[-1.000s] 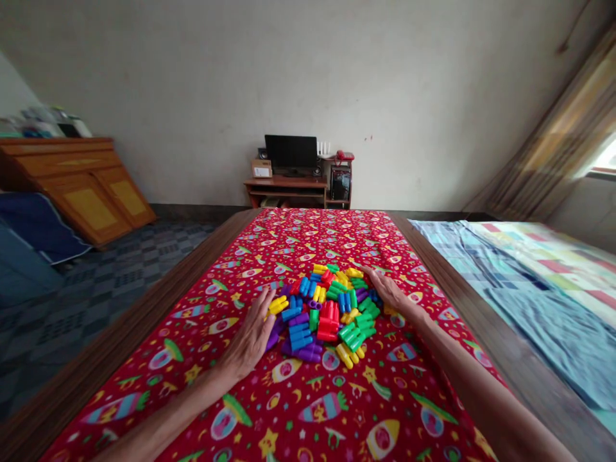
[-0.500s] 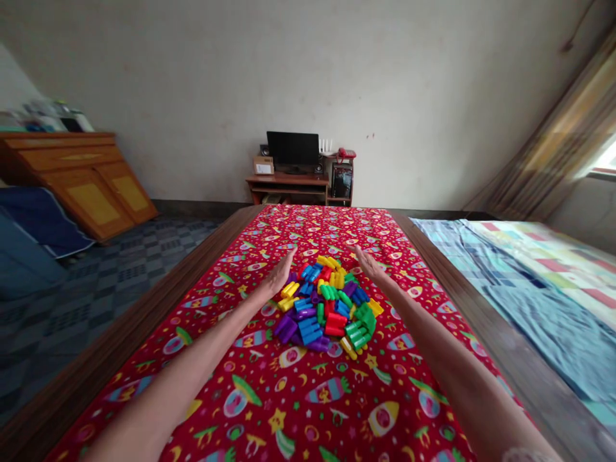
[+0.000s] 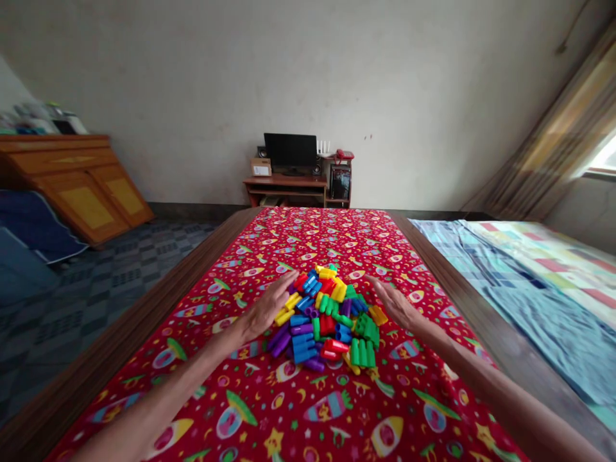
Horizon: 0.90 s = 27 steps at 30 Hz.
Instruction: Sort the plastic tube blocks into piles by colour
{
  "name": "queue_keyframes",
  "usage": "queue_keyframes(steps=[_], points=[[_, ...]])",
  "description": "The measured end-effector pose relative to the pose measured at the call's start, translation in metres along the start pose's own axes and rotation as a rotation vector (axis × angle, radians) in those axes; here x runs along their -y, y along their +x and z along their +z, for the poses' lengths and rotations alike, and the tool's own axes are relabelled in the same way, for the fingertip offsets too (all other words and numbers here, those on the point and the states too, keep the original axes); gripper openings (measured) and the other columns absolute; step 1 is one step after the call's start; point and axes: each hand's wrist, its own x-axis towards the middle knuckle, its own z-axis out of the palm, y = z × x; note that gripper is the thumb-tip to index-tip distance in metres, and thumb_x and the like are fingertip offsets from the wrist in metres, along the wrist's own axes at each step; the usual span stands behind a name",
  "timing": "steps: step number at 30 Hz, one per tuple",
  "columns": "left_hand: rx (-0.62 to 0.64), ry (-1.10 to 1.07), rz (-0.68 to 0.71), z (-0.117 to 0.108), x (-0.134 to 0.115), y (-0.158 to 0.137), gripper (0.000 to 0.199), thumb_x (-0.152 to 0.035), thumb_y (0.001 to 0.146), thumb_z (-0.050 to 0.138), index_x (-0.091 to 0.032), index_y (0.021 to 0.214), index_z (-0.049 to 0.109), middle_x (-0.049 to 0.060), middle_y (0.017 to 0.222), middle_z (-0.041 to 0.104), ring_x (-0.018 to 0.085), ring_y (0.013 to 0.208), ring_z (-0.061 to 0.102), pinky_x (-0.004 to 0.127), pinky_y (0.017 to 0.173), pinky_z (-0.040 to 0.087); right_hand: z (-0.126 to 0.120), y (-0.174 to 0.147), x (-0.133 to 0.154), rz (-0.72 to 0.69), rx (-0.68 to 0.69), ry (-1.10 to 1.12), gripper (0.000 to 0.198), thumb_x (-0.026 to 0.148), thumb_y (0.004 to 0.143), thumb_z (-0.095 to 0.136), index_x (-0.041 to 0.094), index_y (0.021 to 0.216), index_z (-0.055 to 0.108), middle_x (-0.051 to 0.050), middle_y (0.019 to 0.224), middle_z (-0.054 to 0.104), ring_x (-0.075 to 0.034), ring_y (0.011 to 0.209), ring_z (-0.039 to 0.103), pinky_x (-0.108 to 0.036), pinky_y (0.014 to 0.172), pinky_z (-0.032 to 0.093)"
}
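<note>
A heap of plastic toy building blocks (image 3: 332, 321) in blue, green, yellow, red and purple lies on the red patterned cloth (image 3: 332, 410). My left hand (image 3: 270, 307) is at the heap's left edge, fingers stretched forward beside the yellow and purple blocks. On the other side, my right hand (image 3: 392, 303) reaches forward with its fingers extended, a little apart from the yellow and green blocks. Neither hand grasps a block. Whether the left fingertips touch the blocks is hard to make out.
Dark wooden table edges (image 3: 436, 276) border the cloth. Beyond the far end stands a desk (image 3: 289, 182) with a monitor (image 3: 290, 149). A wooden cabinet (image 3: 86, 186) is at the left, and a bed (image 3: 539, 308) with blue cloth lies along the right.
Both hands have drawn back toward me, and the right hand is farther out from the heap. The blocks have shifted slightly nearer, with some at the near side turned.
</note>
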Motion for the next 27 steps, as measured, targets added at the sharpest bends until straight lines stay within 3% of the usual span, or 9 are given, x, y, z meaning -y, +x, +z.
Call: queue_keyframes(steps=[4, 7, 10, 13, 15, 17, 22, 24, 27], points=[[0.074, 0.229, 0.154, 0.034, -0.014, -0.035, 0.075, -0.068, 0.090, 0.034, -0.027, 0.152, 0.024, 0.007, 0.161, 0.019, 0.035, 0.147, 0.012, 0.055, 0.117, 0.018, 0.039, -0.040, -0.001, -0.052, -0.031, -0.086, 0.063, 0.057, 0.096, 0.028, 0.022, 0.148, 0.038, -0.009, 0.155, 0.033, -0.027, 0.144, 0.026, -0.049, 0.117, 0.025], [0.037, 0.323, 0.130, 0.048, -0.024, -0.041, 0.080, -0.066, 0.088, 0.043, -0.028, 0.154, 0.015, 0.009, 0.161, 0.017, 0.037, 0.147, 0.010, 0.060, 0.116, 0.015, 0.065, -0.043, 0.012, -0.146, -0.062, -0.111, 0.060, 0.053, 0.097, 0.030, 0.024, 0.150, 0.033, -0.008, 0.158, 0.026, -0.025, 0.147, 0.017, -0.049, 0.118, 0.022], [-0.035, 0.321, 0.078, 0.041, -0.030, -0.037, 0.069, -0.058, 0.095, 0.035, -0.029, 0.153, 0.014, 0.010, 0.160, 0.019, 0.033, 0.147, 0.014, 0.061, 0.116, 0.011, 0.063, -0.026, 0.020, -0.131, -0.163, -0.083, 0.058, 0.052, 0.097, 0.032, 0.025, 0.148, 0.036, -0.008, 0.154, 0.034, -0.025, 0.144, 0.026, -0.047, 0.116, 0.028], [-0.176, 0.271, 0.056, 0.022, -0.025, -0.019, 0.052, -0.044, 0.101, 0.020, -0.027, 0.150, 0.026, 0.009, 0.156, 0.031, 0.026, 0.144, 0.026, 0.053, 0.118, 0.018, 0.041, 0.006, 0.021, -0.109, -0.233, -0.033, 0.051, 0.049, 0.097, 0.034, 0.021, 0.135, 0.054, -0.011, 0.131, 0.060, -0.026, 0.124, 0.054, -0.042, 0.102, 0.044], [-0.306, 0.234, 0.042, 0.010, -0.012, 0.002, 0.051, -0.039, 0.101, 0.018, -0.020, 0.145, 0.035, 0.012, 0.150, 0.039, 0.023, 0.141, 0.033, 0.047, 0.116, 0.028, 0.025, 0.031, 0.022, -0.095, -0.162, 0.012, 0.046, 0.044, 0.096, 0.037, 0.015, 0.115, 0.067, -0.010, 0.099, 0.073, -0.024, 0.093, 0.068, -0.035, 0.082, 0.053], [-0.418, 0.236, -0.003, 0.002, 0.009, 0.024, 0.049, -0.037, 0.100, 0.021, -0.017, 0.139, 0.042, 0.013, 0.142, 0.048, 0.023, 0.135, 0.040, 0.046, 0.115, 0.031, 0.015, 0.053, 0.025, -0.134, -0.048, 0.011, 0.037, 0.040, 0.091, 0.047, 0.014, 0.099, 0.073, -0.007, 0.084, 0.074, -0.020, 0.077, 0.068, -0.030, 0.071, 0.052], [-0.474, 0.291, -0.113, 0.003, 0.065, 0.050, 0.037, -0.028, 0.090, 0.034, -0.016, 0.111, 0.062, 0.013, 0.116, 0.063, 0.025, 0.114, 0.058, 0.046, 0.103, 0.046, 0.014, 0.070, 0.037, -0.345, 0.360, -0.114, 0.023, 0.031, 0.076, 0.068, 0.022, 0.096, 0.076, -0.004, 0.092, 0.075, -0.019, 0.080, 0.068, -0.025, 0.068, 0.049], [-0.417, 0.297, -0.055, 0.007, 0.075, 0.048, 0.032, -0.026, 0.086, 0.039, -0.018, 0.101, 0.066, 0.011, 0.112, 0.064, 0.025, 0.110, 0.060, 0.045, 0.102, 0.047, 0.018, 0.069, 0.040, -0.370, 0.391, -0.112, 0.020, 0.027, 0.079, 0.066, 0.022, 0.095, 0.077, -0.004, 0.089, 0.075, -0.017, 0.077, 0.067, -0.024, 0.067, 0.048], [-0.339, 0.353, 0.026, 0.011, 0.078, 0.042, 0.034, -0.026, 0.087, 0.039, -0.018, 0.100, 0.068, 0.012, 0.117, 0.063, 0.025, 0.112, 0.059, 0.045, 0.101, 0.048, 0.018, 0.072, 0.037, -0.342, 0.270, -0.027, 0.023, 0.027, 0.082, 0.062, 0.019, 0.097, 0.077, -0.005, 0.082, 0.074, -0.016, 0.071, 0.066, -0.024, 0.064, 0.047]])
